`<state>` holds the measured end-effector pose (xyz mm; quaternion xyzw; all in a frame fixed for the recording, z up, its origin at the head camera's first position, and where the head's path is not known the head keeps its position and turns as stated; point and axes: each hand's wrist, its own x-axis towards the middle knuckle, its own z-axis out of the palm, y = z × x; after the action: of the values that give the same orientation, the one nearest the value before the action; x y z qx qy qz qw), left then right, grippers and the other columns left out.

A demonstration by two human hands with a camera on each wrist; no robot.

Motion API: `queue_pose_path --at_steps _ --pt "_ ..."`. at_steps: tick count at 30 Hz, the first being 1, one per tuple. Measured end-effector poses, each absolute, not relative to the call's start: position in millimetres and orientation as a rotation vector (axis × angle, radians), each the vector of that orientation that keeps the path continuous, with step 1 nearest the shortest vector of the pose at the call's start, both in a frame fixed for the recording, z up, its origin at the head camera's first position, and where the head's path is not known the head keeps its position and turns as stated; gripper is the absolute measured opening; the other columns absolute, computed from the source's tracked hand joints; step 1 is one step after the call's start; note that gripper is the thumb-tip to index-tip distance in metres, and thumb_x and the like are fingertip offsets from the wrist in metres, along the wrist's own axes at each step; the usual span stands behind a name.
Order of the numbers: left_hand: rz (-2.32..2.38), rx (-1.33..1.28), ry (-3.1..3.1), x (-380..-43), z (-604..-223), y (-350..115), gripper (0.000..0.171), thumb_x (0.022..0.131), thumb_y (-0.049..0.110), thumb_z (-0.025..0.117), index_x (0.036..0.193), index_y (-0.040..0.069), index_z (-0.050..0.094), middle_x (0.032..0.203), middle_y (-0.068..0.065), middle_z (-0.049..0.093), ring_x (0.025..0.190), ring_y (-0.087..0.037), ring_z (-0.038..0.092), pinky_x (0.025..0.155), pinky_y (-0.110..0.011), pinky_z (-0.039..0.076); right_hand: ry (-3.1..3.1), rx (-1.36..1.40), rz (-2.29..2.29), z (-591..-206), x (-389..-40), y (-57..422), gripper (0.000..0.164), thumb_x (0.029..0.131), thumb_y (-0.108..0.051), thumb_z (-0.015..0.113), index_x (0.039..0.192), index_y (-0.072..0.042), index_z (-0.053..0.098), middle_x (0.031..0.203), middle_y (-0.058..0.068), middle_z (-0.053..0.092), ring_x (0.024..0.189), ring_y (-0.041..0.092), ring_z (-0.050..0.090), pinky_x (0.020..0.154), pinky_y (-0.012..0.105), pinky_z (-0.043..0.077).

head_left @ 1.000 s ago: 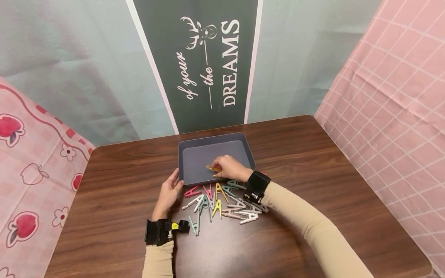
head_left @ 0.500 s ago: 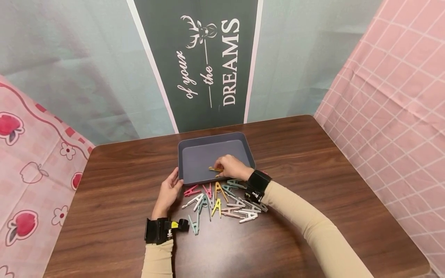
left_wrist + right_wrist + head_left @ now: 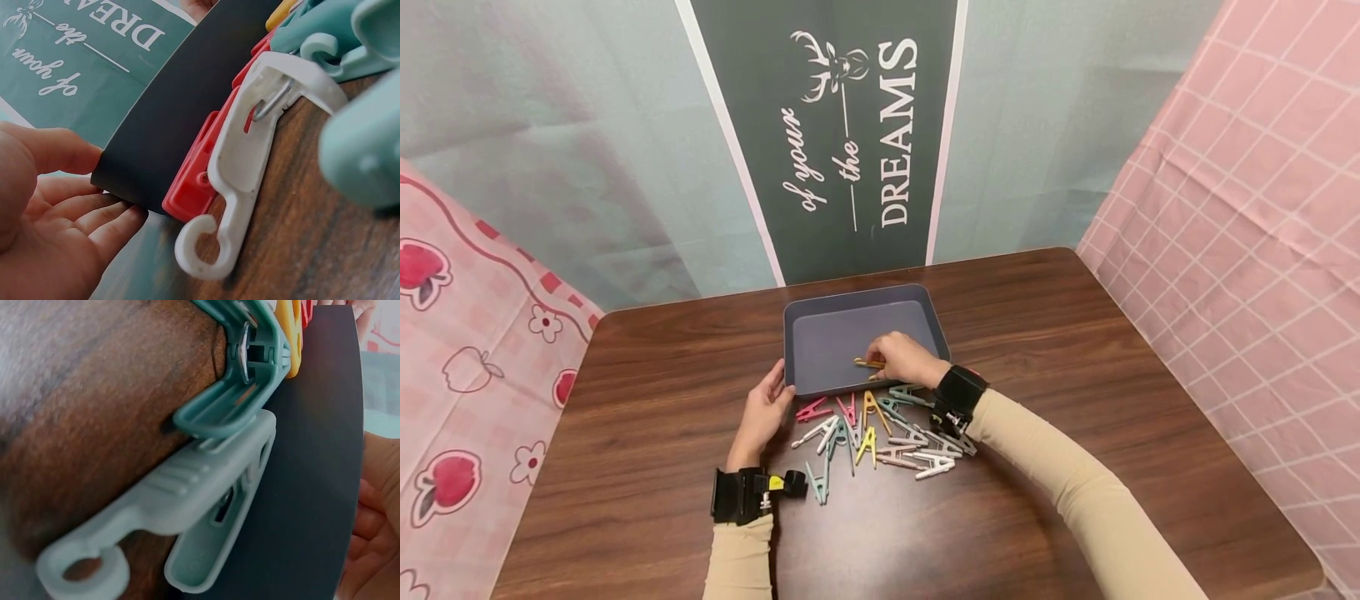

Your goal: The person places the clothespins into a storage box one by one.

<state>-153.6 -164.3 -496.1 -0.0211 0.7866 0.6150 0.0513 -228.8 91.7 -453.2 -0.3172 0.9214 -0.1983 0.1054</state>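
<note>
A dark grey rectangular tray (image 3: 820, 337) lies at the back of the table. My left hand (image 3: 765, 410) holds its near left corner; in the left wrist view the thumb is at the rim and the fingers (image 3: 119, 225) are against the outside. Low over the tray floor near the front wall, my right hand (image 3: 902, 357) pinches an orange-yellow clothespin (image 3: 867, 363), whose two leg ends stick out to the left. The right wrist view shows the right hand (image 3: 378, 512) partly behind the tray wall (image 3: 315, 456), which hides that clothespin.
Several clothespins lie loosely in front of the tray: a red one (image 3: 812, 410), a yellow one (image 3: 867, 447), a white one (image 3: 934, 467), a teal one (image 3: 817, 482), others grey and pink. Curtains surround the brown wooden table (image 3: 1037, 333) at the back and sides.
My right hand has slid slightly to the right inside the tray with the orange-yellow clothespin. The left hand stays at the tray corner.
</note>
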Motion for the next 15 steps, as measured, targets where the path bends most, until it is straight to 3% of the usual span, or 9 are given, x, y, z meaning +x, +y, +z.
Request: queue_pose_path --at_steps 15 --pt "1.932 -0.049 2.35 -154 -497 -164 0.06 0.096 -0.003 0.046 0.151 -0.003 0.023 0.158 -0.024 0.024 0.144 -0.038 0.031 0.115 -0.04 0.032 2.748 -1.039 -0.636 -451 -217 99 0.02 0.085 -0.01 0.071 0.105 -0.005 0.071 0.098 0.01 0.071 0.088 0.021 0.067 0.075 0.029 0.057"
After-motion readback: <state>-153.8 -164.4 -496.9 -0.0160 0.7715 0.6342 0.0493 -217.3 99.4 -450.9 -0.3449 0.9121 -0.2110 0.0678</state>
